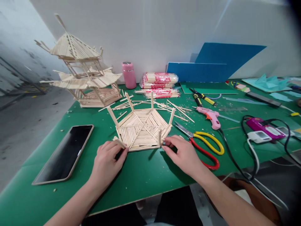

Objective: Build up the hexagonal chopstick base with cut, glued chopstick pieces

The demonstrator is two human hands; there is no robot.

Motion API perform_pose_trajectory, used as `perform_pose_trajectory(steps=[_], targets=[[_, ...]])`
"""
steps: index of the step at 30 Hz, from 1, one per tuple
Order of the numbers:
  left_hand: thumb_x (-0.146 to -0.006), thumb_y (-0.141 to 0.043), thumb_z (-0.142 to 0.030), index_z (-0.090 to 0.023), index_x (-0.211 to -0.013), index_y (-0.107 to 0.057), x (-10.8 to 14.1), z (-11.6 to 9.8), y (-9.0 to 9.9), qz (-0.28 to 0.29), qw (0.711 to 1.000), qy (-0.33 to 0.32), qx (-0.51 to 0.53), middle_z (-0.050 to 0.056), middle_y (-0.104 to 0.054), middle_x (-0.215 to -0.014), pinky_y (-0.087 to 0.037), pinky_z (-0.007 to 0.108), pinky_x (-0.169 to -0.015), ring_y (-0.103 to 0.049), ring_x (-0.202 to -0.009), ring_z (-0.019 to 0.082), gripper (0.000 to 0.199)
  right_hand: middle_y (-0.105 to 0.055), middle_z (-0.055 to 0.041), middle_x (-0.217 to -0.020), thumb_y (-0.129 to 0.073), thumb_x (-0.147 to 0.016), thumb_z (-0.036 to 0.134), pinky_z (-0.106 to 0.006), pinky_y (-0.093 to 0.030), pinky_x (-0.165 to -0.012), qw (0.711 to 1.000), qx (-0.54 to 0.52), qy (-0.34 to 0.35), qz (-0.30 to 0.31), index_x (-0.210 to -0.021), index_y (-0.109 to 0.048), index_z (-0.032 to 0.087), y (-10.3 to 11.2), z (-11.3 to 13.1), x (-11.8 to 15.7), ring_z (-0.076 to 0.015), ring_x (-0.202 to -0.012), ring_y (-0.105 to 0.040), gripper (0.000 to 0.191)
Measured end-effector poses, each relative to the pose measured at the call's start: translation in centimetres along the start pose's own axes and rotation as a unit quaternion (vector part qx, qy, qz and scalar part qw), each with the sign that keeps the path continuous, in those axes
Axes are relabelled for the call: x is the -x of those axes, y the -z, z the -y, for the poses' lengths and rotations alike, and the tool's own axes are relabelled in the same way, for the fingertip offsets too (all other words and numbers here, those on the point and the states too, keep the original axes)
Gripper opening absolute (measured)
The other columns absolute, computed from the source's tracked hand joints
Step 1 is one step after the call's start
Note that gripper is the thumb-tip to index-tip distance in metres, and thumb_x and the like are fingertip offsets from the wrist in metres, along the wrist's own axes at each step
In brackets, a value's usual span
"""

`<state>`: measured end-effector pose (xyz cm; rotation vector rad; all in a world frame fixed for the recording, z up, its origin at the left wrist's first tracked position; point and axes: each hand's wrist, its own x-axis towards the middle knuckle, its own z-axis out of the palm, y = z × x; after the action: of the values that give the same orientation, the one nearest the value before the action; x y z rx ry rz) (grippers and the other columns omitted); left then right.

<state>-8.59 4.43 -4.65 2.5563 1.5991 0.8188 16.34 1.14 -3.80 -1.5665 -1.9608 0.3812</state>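
A hexagonal base of thin wooden sticks (143, 128) lies on the green table in front of me, with short upright posts at its corners. My left hand (107, 158) closes its thumb and fingers on the near left corner, at the foot of a post there. At the near right corner my right hand (180, 150) pinches the edge beside another post; its fingertips are partly hidden. Loose sticks (181, 111) are scattered behind the base. To the right, scissors (199, 141) with one yellow and one red handle lie close to my right hand.
A tiered stick pagoda (82, 72) stands back left, near a pink flask (129, 75) and plastic-wrapped stick bundles (160, 84). A phone (64, 153) lies left. On the right are pliers (197, 98), a pink glue gun (210, 116), a purple power strip (264, 128) and cables.
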Motion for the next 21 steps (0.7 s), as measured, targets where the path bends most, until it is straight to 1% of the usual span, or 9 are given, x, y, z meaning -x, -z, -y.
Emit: perform_pose_trajectory(steps=[2,5,8,12,14,16,18,19,21], targets=[[-0.081,-0.045,-0.035,-0.019,-0.066,-0.061,-0.1,-0.2,0.1,0.009,1.0,0.004,0.001,0.005,-0.065,-0.073,-0.043,0.035,-0.069,-0.058,-0.072,0.022,0.027,-0.061,-0.001,-0.077,-0.054,-0.08,0.027,-0.026,-0.042,-0.065,1.0,0.004,-0.004,0.002,-0.082,-0.059,0.02,-0.6,0.3,-0.2,-0.0159,-0.074,-0.056,0.009],[-0.082,-0.044,-0.032,-0.019,-0.068,-0.062,-0.4,-0.4,0.2,0.029,1.0,0.009,0.007,0.005,-0.066,-0.074,-0.043,0.036,-0.069,-0.058,-0.074,0.022,0.026,-0.06,-0.0013,-0.072,-0.052,-0.082,0.028,-0.026,-0.04,-0.061,1.0,0.015,-0.016,-0.003,-0.074,-0.057,0.019,-1.1,0.3,-0.5,-0.0162,-0.069,-0.055,0.013],[-0.083,-0.043,-0.031,-0.018,-0.07,-0.062,-1.0,-0.4,0.0,0.047,0.999,0.008,0.011,0.006,-0.065,-0.074,-0.044,0.035,-0.069,-0.058,-0.075,0.021,0.026,-0.06,-0.0017,-0.072,-0.05,-0.082,0.027,-0.025,-0.039,-0.059,1.0,0.022,-0.021,-0.005,-0.073,-0.057,0.019,-1.4,-0.2,-1.1,-0.0162,-0.068,-0.055,0.014],[-0.082,-0.044,-0.03,-0.018,-0.068,-0.06,-2.0,-0.4,-0.3,0.066,0.998,0.004,0.016,0.005,-0.064,-0.073,-0.043,0.034,-0.069,-0.058,-0.074,0.02,0.025,-0.061,-0.0021,-0.072,-0.05,-0.082,0.027,-0.026,-0.041,-0.06,0.999,0.025,-0.024,-0.002,-0.074,-0.058,0.019,-1.4,-1.0,-1.9,-0.0162,-0.066,-0.056,0.014],[-0.08,-0.048,-0.03,-0.018,-0.068,-0.058,-2.1,-0.3,-0.1,0.071,0.997,0.008,0.017,0.006,-0.064,-0.074,-0.043,0.035,-0.07,-0.057,-0.075,0.021,0.021,-0.062,-0.0019,-0.071,-0.051,-0.081,0.027,-0.026,-0.042,-0.059,0.999,0.028,-0.027,-0.004,-0.078,-0.06,0.019,-1.1,-1.0,-2.0,-0.0165,-0.066,-0.057,0.012],[-0.077,-0.052,-0.031,-0.018,-0.075,-0.059,-1.6,0.0,0.4,0.071,0.997,0.017,0.005,0.006,-0.064,-0.078,-0.042,0.037,-0.07,-0.057,-0.079,0.023,0.015,-0.063,-0.0021,-0.073,-0.051,-0.081,0.028,-0.026,-0.044,-0.06,0.999,0.031,-0.032,-0.014,-0.087,-0.061,0.019,-0.5,-0.9,-1.6,-0.0166,-0.066,-0.058,0.014],[-0.076,-0.052,-0.032,-0.018,-0.089,-0.059,-0.9,0.8,1.1,0.067,0.997,0.029,-0.017,0.007,-0.063,-0.083,-0.042,0.038,-0.071,-0.056,-0.084,0.025,0.02,-0.064,-0.0024,-0.077,-0.05,-0.082,0.031,-0.027,-0.045,-0.062,0.998,0.035,-0.046,-0.035,-0.093,-0.061,0.02,0.3,-1.0,-0.7,-0.0163,-0.066,-0.058,0.019],[-0.076,-0.051,-0.032,-0.017,-0.095,-0.058,-0.4,1.3,1.5,0.065,0.997,0.035,-0.03,0.008,-0.062,-0.087,-0.042,0.039,-0.072,-0.055,-0.086,0.026,0.025,-0.064,-0.0021,-0.077,-0.05,-0.082,0.035,-0.027,-0.046,-0.062,0.996,0.042,-0.059,-0.049,-0.093,-0.061,0.021,0.7,-1.3,-0.1,-0.0162,-0.065,-0.058,0.021],[-0.076,-0.049,-0.032,-0.015,-0.099,-0.058,0.4,2.4,2.3,0.068,0.995,0.048,-0.06,0.01,-0.061,-0.094,-0.042,0.041,-0.074,-0.055,-0.09,0.027,0.03,-0.065,-0.0017,-0.08,-0.05,-0.08,0.041,-0.029,-0.047,-0.062,0.992,0.061,-0.082,-0.075,-0.091,-0.061,0.024,1.6,-2.2,1.3,-0.0163,-0.063,-0.058,0.023]])
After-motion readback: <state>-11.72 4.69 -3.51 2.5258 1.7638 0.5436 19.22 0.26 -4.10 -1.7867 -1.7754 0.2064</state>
